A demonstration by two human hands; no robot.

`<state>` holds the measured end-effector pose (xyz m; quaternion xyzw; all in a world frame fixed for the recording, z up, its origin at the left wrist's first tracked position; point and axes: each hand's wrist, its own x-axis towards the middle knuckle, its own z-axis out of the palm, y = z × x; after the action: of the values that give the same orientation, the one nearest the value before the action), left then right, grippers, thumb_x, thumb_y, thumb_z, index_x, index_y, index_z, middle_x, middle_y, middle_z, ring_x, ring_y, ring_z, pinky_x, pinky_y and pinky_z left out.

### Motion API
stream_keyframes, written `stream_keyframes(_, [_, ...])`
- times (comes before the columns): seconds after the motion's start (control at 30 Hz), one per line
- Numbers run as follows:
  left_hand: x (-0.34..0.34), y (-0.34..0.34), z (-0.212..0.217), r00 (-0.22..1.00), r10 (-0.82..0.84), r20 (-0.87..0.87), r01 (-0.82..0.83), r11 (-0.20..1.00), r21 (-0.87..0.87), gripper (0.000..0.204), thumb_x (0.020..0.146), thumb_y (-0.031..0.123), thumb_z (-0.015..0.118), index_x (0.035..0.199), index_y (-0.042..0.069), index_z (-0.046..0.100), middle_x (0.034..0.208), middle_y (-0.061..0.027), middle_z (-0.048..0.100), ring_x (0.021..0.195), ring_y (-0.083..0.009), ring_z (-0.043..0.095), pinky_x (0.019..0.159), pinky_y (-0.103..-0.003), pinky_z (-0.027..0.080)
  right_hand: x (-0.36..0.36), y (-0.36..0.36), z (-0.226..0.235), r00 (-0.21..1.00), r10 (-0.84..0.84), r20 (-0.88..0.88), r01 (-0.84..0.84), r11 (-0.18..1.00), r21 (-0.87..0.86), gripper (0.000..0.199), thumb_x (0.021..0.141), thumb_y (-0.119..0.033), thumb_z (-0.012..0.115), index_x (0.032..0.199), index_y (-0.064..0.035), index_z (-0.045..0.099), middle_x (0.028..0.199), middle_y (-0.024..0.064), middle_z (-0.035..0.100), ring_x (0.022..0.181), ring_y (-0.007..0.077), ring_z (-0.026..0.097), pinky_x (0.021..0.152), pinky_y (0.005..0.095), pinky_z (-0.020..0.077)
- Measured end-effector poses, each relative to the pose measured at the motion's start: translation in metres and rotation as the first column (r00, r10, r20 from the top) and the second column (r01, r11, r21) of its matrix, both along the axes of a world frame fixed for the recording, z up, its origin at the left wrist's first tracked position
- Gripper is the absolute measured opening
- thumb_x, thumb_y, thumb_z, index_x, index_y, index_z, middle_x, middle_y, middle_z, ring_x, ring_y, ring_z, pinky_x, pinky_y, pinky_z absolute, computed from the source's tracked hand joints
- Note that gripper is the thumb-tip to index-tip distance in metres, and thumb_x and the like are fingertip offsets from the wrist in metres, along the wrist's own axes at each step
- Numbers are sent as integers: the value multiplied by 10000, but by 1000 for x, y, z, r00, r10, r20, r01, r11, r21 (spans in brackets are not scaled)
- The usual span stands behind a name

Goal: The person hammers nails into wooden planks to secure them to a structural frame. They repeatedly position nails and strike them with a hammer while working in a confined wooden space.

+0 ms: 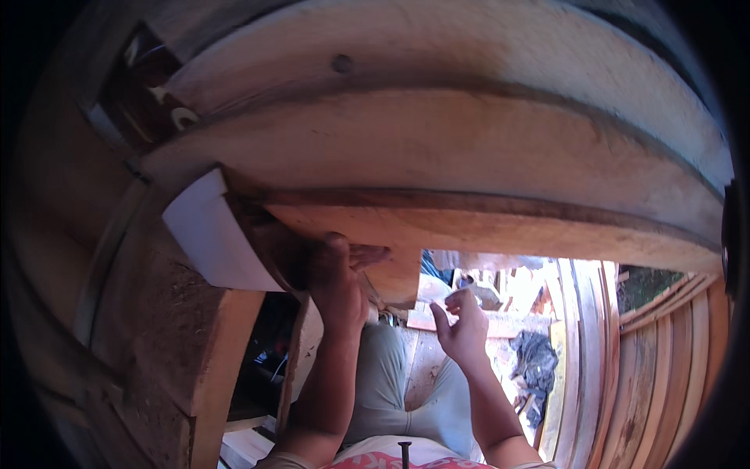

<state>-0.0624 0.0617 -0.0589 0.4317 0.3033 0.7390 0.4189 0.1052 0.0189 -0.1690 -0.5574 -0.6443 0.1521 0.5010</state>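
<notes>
My left hand point(337, 281) is raised under the edge of a wide wooden board point(500, 223), close to its underside. It is closed on a curved sheet point(215, 227), pale on one face and dark on the other, which looks like sandpaper. Shadow hides part of the grip, and one finger stretches to the right along the wood. My right hand point(466, 320) hangs in the air to the right, below the board. Its thumb stands apart from the bent fingers, and I see nothing held in it.
More broad planks point(437, 133) span the space above and ahead. A wooden post point(207, 352) stands at the left, beside a dark opening. Upright boards point(648, 375) line the right side. Crumpled black plastic point(535, 359) and wood scraps lie on the brightly lit ground beyond my legs point(437, 399).
</notes>
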Motion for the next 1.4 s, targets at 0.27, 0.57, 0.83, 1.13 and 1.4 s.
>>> stream_keyframes(0.27, [-11,-12,5,976,199,-84,-207,973,-102,539,896,467,473,1126,-20,462,867,-150,607,837,-251,602,829,-394,482,167,-136,-215,792,-593,146,540,570,-619,342,793,-269,654,982,-12,531,929,158,573,819,285,582,770,389,480])
stream_keyframes(0.57, [-5,-5,8,946,280,-165,-299,949,-100,580,872,520,483,1109,-10,488,962,-132,568,916,-243,554,856,-383,452,172,-302,-422,862,-355,361,399,37,-916,825,717,-376,616,1341,37,268,1354,210,331,1273,361,306,1024,447,323])
stream_keyframes(0.83, [-10,0,9,954,276,-118,-289,951,-110,543,890,480,477,1096,-22,501,985,-139,573,945,-228,551,856,-394,459,187,-313,-447,591,-422,687,742,-50,-669,707,772,-286,554,1360,-8,277,1339,200,376,1177,342,438,977,439,366])
stream_keyframes(1.13, [-19,3,3,939,325,-117,-337,935,-109,537,912,488,432,1095,-11,508,970,-164,575,881,-254,579,864,-409,449,202,-271,-366,537,-832,139,390,99,-915,381,838,-336,569,1018,-11,483,748,105,525,613,191,507,541,329,404])
stream_keyframes(1.4, [-35,0,-4,984,131,-123,-137,990,-45,454,898,456,488,1068,36,505,917,-126,597,830,-243,599,829,-405,473,181,-169,-183,325,-497,-804,443,831,-335,248,880,-143,565,674,-68,448,531,27,450,434,110,445,418,259,395])
